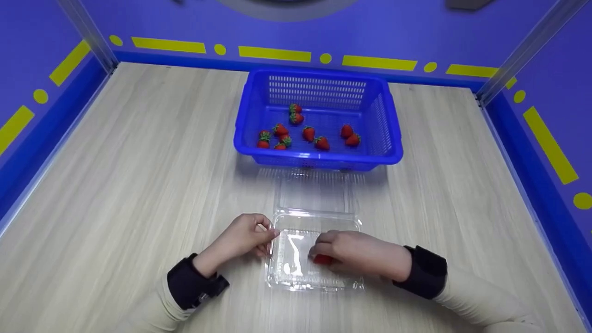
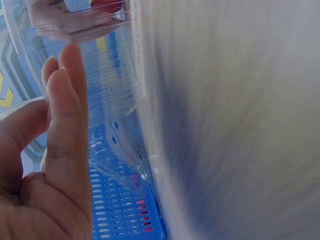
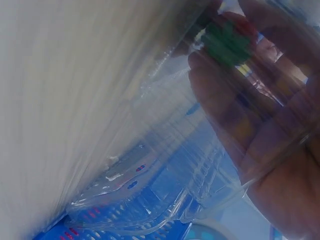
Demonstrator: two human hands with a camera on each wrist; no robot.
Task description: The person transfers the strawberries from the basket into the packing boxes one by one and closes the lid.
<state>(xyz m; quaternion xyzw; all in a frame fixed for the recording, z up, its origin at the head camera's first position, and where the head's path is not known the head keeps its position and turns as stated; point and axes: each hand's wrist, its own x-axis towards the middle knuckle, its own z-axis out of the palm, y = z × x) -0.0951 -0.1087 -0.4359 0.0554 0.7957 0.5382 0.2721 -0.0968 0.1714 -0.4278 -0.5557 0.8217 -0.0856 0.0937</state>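
A clear plastic clamshell box (image 1: 296,277) lies on the table with its lid (image 1: 317,192) folded back toward the blue basket. At the box's left wall, my left hand (image 1: 247,237) pinches the rim, thumb on top and fingers along the outside. My right hand (image 1: 351,249) reaches into the box and holds a strawberry (image 1: 323,259) low over its floor, right of the middle. The right wrist view shows the strawberry's green leaves (image 3: 227,45) between the fingers, through the clear wall. Whether the strawberry touches the floor I cannot tell.
Beyond the box stands a blue plastic basket (image 1: 319,157) with slotted walls. Several strawberries (image 1: 308,133) lie scattered on its floor, some against the near wall. Blue panels (image 1: 180,27) with yellow markings border the wooden table (image 1: 152,162) at the back and both sides.
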